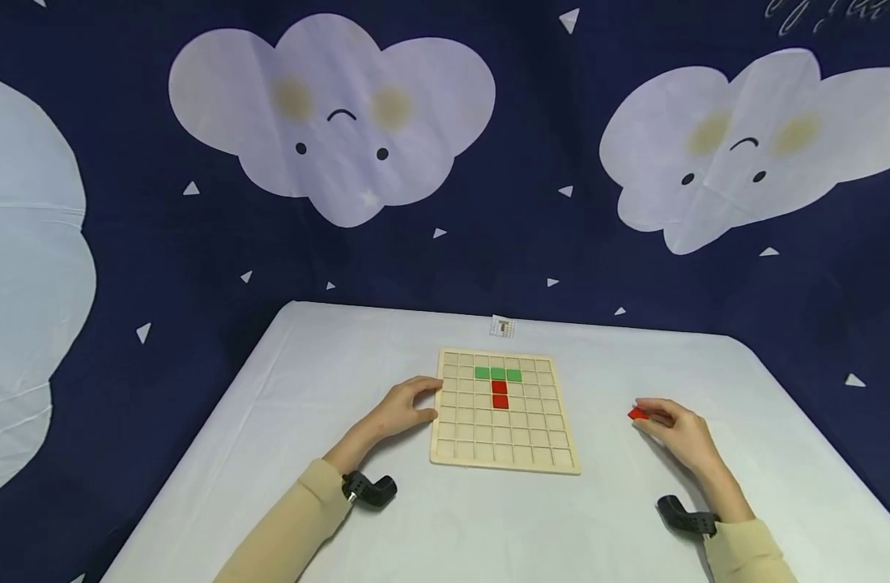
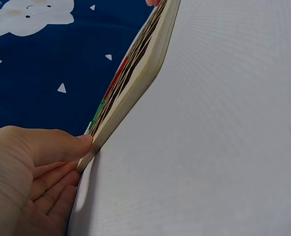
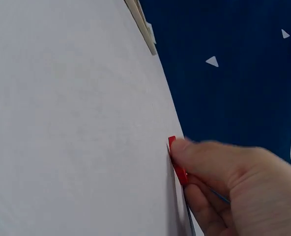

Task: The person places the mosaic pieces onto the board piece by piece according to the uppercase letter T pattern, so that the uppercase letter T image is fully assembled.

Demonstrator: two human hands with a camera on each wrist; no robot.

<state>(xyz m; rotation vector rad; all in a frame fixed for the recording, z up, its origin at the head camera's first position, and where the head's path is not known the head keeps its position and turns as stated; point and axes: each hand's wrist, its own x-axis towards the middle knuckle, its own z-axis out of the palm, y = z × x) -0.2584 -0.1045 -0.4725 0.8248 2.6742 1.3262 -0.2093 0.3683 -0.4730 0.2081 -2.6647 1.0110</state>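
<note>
A square wooden grid board (image 1: 517, 429) lies on the table, with three green tiles (image 1: 498, 373) in a row near its far side. Two red tiles (image 1: 500, 394) run down from the middle green one. At the board's left edge, my left hand (image 1: 397, 409) touches the rim, thumb and index finger spread apart along it; in the left wrist view the thumb (image 2: 62, 145) reaches the edge from the side. Off to the right of the board, my right hand (image 1: 678, 429) pinches a red tile (image 3: 177, 162) between thumb and fingers, close over the tabletop.
Behind the board lies a small printed card (image 1: 502, 326) with a grid pattern. White cloth covers the table (image 1: 328, 348). A dark blue backdrop (image 1: 532, 243) with clouds and triangles hangs beyond. Each wrist wears a black camera mount (image 1: 372, 490).
</note>
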